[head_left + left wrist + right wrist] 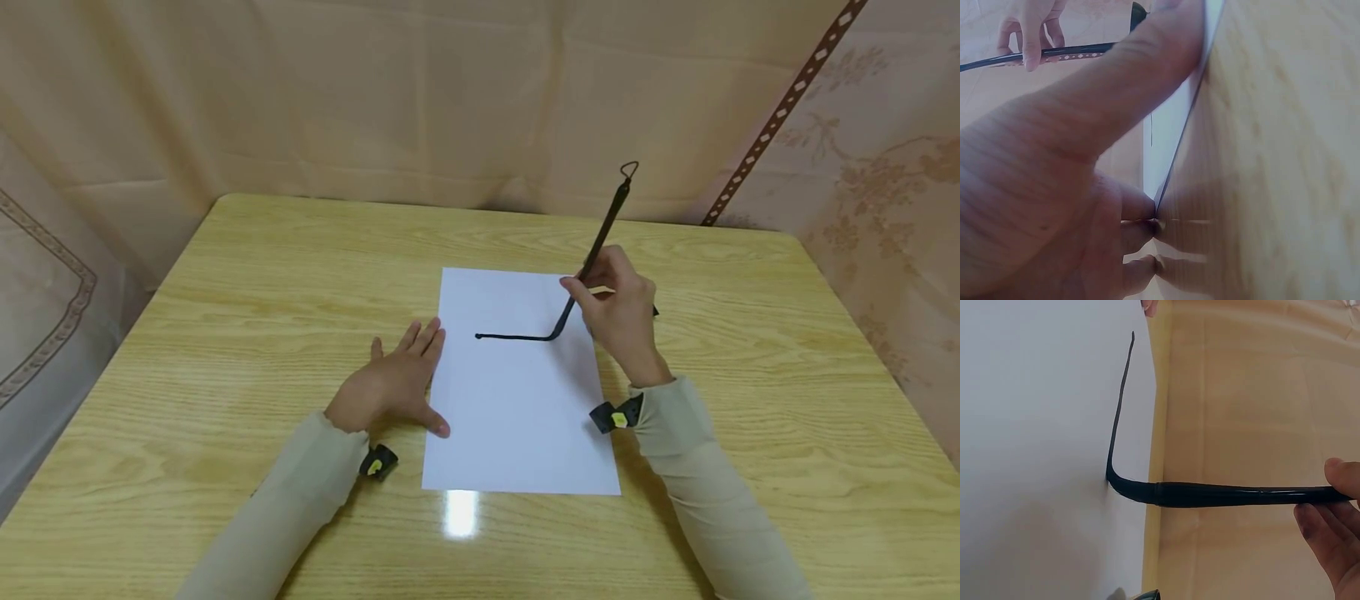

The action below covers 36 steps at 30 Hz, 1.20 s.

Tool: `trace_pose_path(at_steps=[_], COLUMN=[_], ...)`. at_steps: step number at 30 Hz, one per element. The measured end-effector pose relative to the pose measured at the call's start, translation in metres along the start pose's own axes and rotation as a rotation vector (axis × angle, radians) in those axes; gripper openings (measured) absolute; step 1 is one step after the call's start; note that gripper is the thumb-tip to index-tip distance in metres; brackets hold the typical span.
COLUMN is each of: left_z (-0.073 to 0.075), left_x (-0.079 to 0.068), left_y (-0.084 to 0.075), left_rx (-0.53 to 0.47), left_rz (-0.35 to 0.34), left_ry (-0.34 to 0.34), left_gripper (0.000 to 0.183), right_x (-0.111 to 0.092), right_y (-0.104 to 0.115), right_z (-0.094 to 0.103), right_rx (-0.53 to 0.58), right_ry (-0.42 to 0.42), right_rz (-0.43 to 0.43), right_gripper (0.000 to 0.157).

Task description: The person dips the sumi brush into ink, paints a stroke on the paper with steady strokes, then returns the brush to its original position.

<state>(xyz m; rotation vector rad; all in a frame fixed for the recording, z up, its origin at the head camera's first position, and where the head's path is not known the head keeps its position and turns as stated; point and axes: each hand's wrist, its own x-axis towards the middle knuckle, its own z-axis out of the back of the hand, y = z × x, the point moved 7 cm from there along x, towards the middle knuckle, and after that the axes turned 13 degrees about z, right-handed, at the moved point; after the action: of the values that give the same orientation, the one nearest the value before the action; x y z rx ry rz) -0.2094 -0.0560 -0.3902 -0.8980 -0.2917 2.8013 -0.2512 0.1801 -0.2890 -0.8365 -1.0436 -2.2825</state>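
Note:
A white sheet of paper [517, 417] lies on the table, bearing a thin black stroke [513, 337] that runs across its upper middle. My right hand [618, 312] pinches a dark calligraphy brush [603, 237] between thumb and fingers, over the paper's right edge. The brush leans, its hanging loop at the top, and its black bristles [1129, 487] bend against the paper at the stroke's right end. My left hand [393, 379] rests spread at the paper's left edge, with fingertips and thumb on the sheet's border. In the left wrist view its thumb [1141, 69] presses near that edge.
The wood-grain table [262, 333] extends around the sheet. Behind it hangs a beige curtain [375, 100], and a patterned cloth [885, 167] hangs at the right. Black bands with small cameras [378, 462] sit on both wrists.

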Motion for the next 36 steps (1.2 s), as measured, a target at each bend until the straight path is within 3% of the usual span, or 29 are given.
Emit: trace_pose_path(at_steps=[36], left_z=[0.0002], left_x=[-0.0004], left_y=[0.0007], left_rx=[0.006], left_rz=[0.01], left_ry=[-0.001], left_gripper=[0.132], right_x=[0.0026], right_y=[-0.0013], right_z=[0.0061], right_rx=[-0.053], right_ry=[-0.008], right_rz=[0.039], right_gripper=[0.03])
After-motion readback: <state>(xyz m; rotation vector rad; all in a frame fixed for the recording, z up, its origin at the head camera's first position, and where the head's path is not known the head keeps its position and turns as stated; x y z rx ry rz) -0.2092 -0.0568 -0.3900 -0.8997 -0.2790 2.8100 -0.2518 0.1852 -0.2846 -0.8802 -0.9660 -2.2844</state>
